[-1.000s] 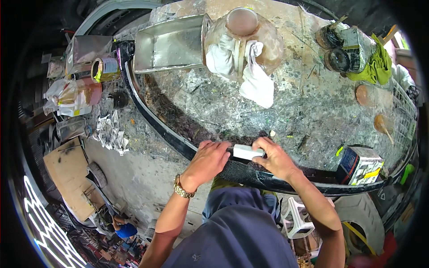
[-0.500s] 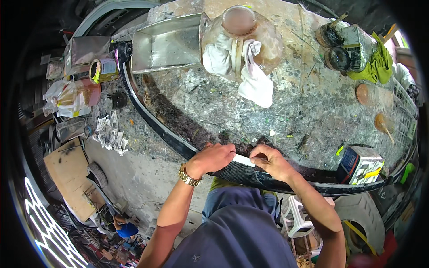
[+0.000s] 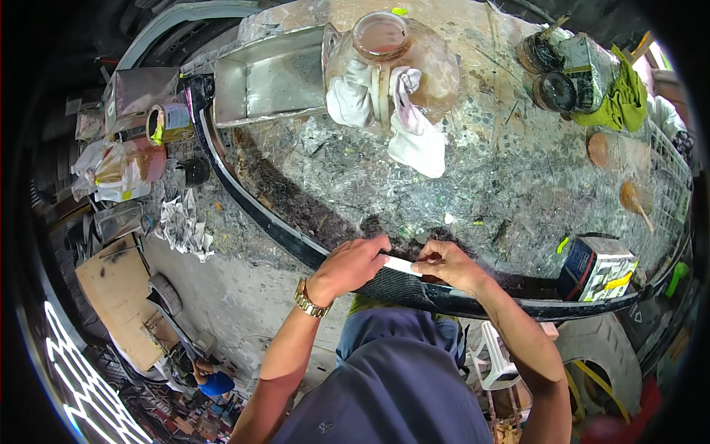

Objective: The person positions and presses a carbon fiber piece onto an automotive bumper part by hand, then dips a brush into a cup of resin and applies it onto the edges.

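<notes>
A long black curved trim piece (image 3: 255, 213) lies along the near edge of the workbench, bowed toward my body. Between my hands runs a short, narrow white strip (image 3: 400, 264), at the inner edge of the trim. My right hand (image 3: 452, 268) pinches the strip's right end between thumb and fingers. At its left end, my left hand (image 3: 347, 268) is closed, knuckles up, with its fingertips partly hidden. Dark woven-looking cloth (image 3: 398, 287) covers the trim's front just below the strip. A gold-coloured watch (image 3: 310, 299) is on my left wrist.
The stained workbench (image 3: 510, 177) carries a metal tray (image 3: 277, 78), a large jug-like container (image 3: 433, 63) draped with white cloth (image 3: 418, 144), and dark tins (image 3: 555, 92). A box (image 3: 597, 268) stands against the trim at right. Below are a white stool (image 3: 497, 355) and a tyre (image 3: 603, 355).
The whole view has shifted slightly. Both hands stay at the white strip in nearly the same pose, with only small finger movements.
</notes>
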{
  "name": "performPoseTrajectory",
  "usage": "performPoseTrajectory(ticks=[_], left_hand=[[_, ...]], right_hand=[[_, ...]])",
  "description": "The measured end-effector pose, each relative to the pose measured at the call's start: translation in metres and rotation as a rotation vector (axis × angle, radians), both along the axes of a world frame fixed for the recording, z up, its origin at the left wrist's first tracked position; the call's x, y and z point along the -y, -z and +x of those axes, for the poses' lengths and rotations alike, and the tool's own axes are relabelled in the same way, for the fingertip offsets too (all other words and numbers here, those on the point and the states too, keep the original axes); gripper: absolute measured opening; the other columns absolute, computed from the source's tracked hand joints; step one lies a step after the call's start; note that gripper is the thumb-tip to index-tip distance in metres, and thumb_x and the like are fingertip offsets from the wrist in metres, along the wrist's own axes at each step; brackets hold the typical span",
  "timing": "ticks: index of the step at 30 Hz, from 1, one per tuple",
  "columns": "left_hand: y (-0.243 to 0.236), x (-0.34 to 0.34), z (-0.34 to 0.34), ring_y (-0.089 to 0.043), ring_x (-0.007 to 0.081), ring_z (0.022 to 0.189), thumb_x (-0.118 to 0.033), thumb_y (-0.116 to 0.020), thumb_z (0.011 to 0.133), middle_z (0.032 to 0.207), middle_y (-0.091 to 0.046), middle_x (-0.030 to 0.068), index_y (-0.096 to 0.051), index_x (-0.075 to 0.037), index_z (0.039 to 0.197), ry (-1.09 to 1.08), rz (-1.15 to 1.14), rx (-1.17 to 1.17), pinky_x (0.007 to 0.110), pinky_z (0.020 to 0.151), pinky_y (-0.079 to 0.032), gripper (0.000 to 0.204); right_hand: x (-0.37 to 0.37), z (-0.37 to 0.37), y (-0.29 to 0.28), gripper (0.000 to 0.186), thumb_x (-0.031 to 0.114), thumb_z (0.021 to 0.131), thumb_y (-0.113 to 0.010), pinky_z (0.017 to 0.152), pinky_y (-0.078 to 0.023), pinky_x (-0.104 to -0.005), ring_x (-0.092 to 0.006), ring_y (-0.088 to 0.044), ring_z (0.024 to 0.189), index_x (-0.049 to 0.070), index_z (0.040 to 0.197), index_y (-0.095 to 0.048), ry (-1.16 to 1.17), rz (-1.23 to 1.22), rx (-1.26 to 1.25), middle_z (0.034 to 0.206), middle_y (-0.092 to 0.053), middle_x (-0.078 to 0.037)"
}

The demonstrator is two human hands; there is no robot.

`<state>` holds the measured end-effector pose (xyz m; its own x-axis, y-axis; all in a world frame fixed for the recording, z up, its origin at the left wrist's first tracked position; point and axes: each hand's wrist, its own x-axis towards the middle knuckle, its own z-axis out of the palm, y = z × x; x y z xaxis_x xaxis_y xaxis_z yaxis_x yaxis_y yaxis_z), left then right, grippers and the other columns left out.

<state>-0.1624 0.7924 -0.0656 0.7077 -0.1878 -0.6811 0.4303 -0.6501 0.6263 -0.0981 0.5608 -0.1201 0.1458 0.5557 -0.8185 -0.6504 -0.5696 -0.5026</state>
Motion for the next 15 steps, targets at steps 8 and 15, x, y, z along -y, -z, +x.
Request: performPoseTrajectory(ticks=[8, 15], left_hand=[[-0.0018, 0.0007, -0.0003, -0.061, 0.0331, 0.074, -0.021, -0.055, 0.094, 0.076, -0.061, 0.0145, -0.062, -0.003, 0.097, -0.050, -0.079, 0.013, 0.041, 0.068, -0.046, 0.019], [-0.0041, 0.0002, -0.0015, -0.062, 0.0312, 0.075, -0.020, -0.055, 0.094, 0.081, -0.064, 0.0142, -0.064, -0.003, 0.103, -0.078, -0.127, 0.041, 0.040, 0.069, -0.046, 0.022]], right_hand=[[-0.0021, 0.0030, -0.0028, 0.026, 0.018, 0.080, -0.078, 0.061, -0.047, -0.0253, -0.0102, -0.059, 0.070, 0.001, 0.092, -0.062, 0.089, -0.025, -0.118, 0.081, -0.064, -0.006], [-0.0024, 0.0064, -0.0034, 0.029, 0.020, 0.077, -0.079, 0.063, -0.048, -0.0255, -0.0114, -0.060, 0.072, 0.002, 0.093, -0.063, 0.094, -0.057, -0.211, 0.084, -0.065, -0.005]])
